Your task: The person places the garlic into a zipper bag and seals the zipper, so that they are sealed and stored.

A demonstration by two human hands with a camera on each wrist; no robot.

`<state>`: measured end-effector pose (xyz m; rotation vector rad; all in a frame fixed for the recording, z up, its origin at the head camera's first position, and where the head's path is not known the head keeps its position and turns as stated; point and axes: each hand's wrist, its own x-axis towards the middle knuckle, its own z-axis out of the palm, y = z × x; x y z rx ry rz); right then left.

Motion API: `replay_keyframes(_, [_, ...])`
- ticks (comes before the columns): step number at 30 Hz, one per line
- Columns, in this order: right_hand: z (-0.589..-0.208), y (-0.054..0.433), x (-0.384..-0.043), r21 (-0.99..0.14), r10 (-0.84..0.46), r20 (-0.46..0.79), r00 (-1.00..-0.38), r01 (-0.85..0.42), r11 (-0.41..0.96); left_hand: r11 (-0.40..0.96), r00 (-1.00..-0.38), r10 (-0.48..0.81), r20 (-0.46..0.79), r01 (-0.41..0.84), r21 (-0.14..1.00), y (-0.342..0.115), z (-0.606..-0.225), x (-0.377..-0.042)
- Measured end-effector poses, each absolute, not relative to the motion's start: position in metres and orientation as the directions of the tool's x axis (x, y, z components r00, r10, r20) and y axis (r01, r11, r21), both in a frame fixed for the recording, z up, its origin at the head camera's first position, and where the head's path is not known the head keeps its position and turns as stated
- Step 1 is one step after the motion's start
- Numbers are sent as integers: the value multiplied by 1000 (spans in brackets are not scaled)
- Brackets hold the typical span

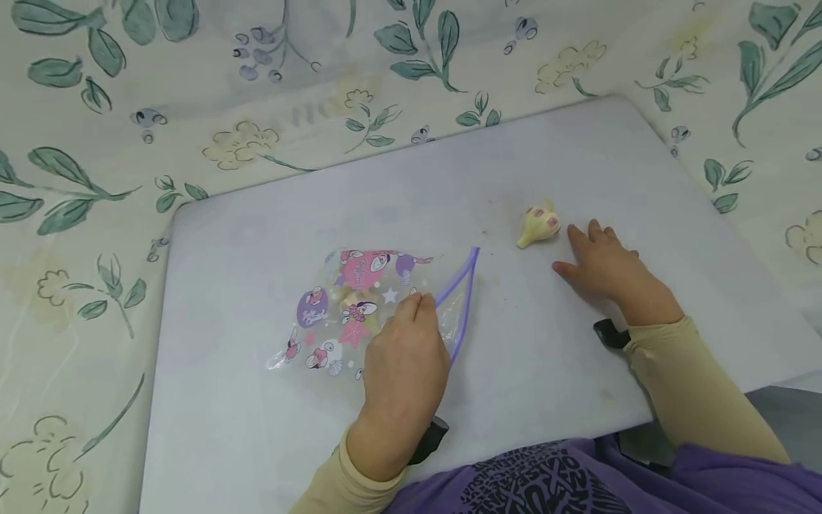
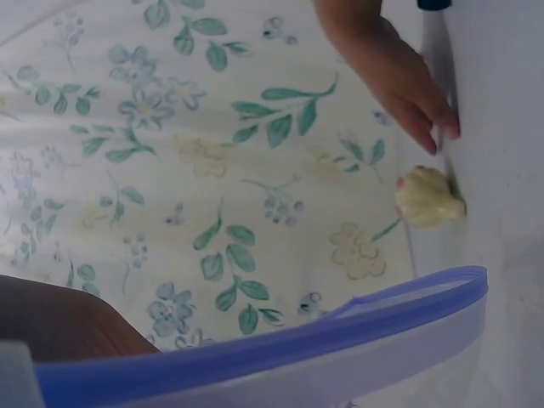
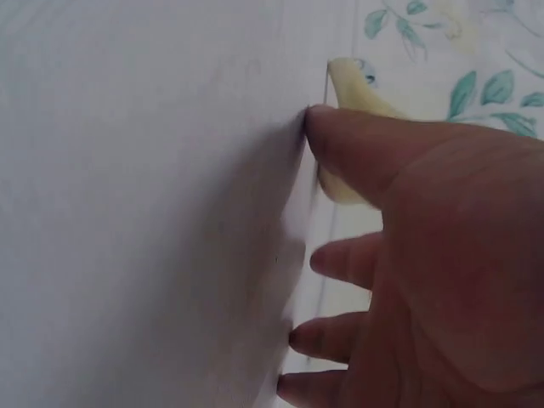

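Note:
My left hand (image 1: 407, 364) pinches the near side of a clear zip bag (image 1: 379, 278) printed with pink and purple cartoon pictures. The bag's purple zip edge (image 2: 255, 340) gapes apart on its right side. Something pale shows through the plastic, partly covered by the print. To the right, a garlic bulb (image 1: 541, 223) lies on the white table, its stem pointing toward me. Just right of the bulb is my right hand (image 1: 600, 264), fingers spread and fingertips low at the tabletop, holding nothing. In the right wrist view the thumb hides part of the garlic (image 3: 344, 187).
The white table (image 1: 257, 442) has rounded far corners and is surrounded by a floral-printed cloth (image 1: 308, 107). A few tiny crumbs lie near the garlic. Each wrist carries a black strap-on camera (image 1: 611, 334). My purple shirt (image 1: 514, 485) is at the table's near edge.

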<state>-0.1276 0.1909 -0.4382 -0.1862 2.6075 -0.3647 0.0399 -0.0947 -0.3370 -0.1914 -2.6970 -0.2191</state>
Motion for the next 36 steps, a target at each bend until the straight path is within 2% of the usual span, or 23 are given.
replay_keyframes(7, [-436,202,-133,-315,-269,-447,-853,-131,940,978,-887,102,450,171,115,-94,-339,39])
replay_keyframes(15, [-428,214,-137,-358,-264,-406,-875,-113,927,978,-894,102,435,170,120,-91,-339,39])
replay_keyframes(29, [-434,175,-162,-439,-424,-160,-891,-320,839,978,-877,114,466,182,104,-88,-341,38])
replay_keyframes(36, [-438,156,-163,-530,-469,-137,-873,-335,779,980,-885,102,455,168,106,-90,-339,40])
